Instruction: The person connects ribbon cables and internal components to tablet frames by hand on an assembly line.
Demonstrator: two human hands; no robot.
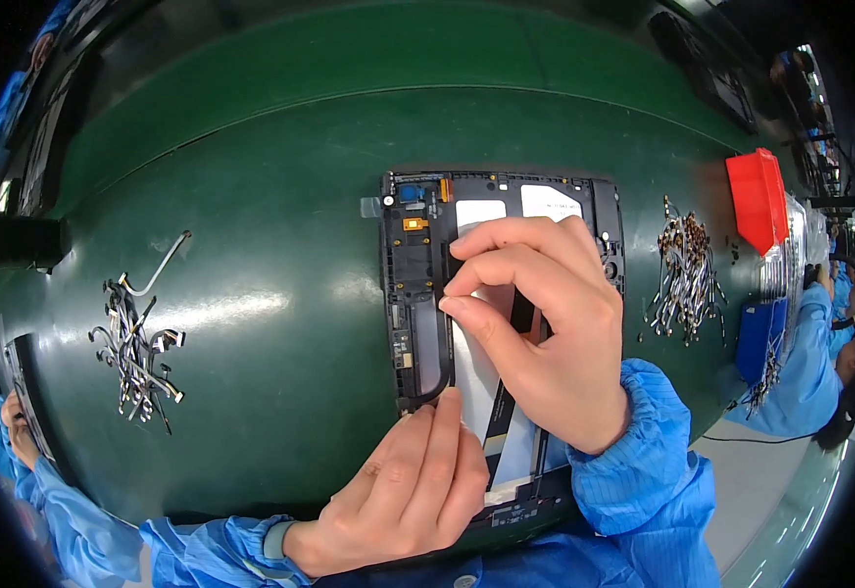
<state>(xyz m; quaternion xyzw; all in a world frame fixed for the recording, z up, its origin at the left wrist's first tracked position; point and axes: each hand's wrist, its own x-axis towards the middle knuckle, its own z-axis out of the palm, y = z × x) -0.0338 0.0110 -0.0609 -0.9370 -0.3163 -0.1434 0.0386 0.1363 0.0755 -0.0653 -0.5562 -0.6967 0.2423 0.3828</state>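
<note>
An opened tablet (412,263) lies on the green table, its inner boards and silvery white plates exposed. Along its left part runs a thin black cable (450,351), curving toward the lower left corner. My right hand (555,318) reaches over the tablet from the right, thumb and index finger pinched on the upper stretch of this cable. Lower down, my left hand (403,485) has its fingers pressed together at the cable's bend, by the tablet's lower left edge. My fingers partly cover what they grip.
A tangled pile of short cables (133,358) lies at left, another bundle of cables (685,274) at right. Beyond the latter stand a red bin (757,201) and a blue bin (762,338). People in blue sleeves (805,367) sit at both sides.
</note>
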